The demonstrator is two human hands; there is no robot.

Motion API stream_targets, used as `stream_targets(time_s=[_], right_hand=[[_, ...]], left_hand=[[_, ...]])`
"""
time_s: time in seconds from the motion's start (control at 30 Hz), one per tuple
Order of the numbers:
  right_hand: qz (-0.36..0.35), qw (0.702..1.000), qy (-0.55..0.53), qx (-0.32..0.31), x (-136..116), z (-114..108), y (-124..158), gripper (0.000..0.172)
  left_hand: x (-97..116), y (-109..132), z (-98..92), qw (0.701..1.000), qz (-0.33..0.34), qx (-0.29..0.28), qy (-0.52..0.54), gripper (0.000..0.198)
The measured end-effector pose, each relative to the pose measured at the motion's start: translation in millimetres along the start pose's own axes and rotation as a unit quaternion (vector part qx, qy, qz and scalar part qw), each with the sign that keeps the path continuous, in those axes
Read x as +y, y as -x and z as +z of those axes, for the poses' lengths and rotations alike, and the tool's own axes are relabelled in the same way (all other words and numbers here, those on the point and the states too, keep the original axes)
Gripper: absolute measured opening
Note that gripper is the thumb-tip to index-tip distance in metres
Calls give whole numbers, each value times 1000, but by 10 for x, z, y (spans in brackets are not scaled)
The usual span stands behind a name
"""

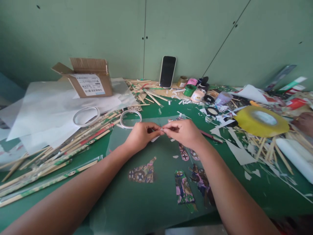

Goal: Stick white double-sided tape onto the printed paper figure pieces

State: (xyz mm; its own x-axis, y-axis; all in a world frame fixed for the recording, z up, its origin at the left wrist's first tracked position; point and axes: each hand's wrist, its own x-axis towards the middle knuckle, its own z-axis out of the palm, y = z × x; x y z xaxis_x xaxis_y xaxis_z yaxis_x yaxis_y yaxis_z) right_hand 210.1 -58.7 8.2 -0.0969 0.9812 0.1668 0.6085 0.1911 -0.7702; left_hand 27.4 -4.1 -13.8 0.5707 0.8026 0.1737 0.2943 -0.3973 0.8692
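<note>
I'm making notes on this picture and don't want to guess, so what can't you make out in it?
All in the head view:
- Pale scrap: too small, and partly covered by the left hand and right hand.
- Label: print too small and blurred to read.
- Box: inside hidden by its front wall.
- Dark cut-out: partly hidden by the right forearm.
- Hand at far right: cut off by the picture's edge.

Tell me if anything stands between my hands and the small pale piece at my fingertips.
Nothing visible does: the left hand and right hand meet at the small pale piece, both pinching it. The patterned cut-out lies nearer you, apart.
</note>
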Motion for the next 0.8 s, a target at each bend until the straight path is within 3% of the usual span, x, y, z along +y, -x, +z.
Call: stream_targets(time_s=[0.57,0.67,0.8], right_hand=[[-14,1000,10,3,-30,-10,1,19],[-18,998,21,58,-31,-8,-4,16],[7,979,28,203,31,-84,-24,14]], left_hand=[[5,4,-4,1000,5,-3,0,31],[15,-7,-3,1000,-8,-1,16,30],[29,-19,-7,999,-23,6,49,28]])
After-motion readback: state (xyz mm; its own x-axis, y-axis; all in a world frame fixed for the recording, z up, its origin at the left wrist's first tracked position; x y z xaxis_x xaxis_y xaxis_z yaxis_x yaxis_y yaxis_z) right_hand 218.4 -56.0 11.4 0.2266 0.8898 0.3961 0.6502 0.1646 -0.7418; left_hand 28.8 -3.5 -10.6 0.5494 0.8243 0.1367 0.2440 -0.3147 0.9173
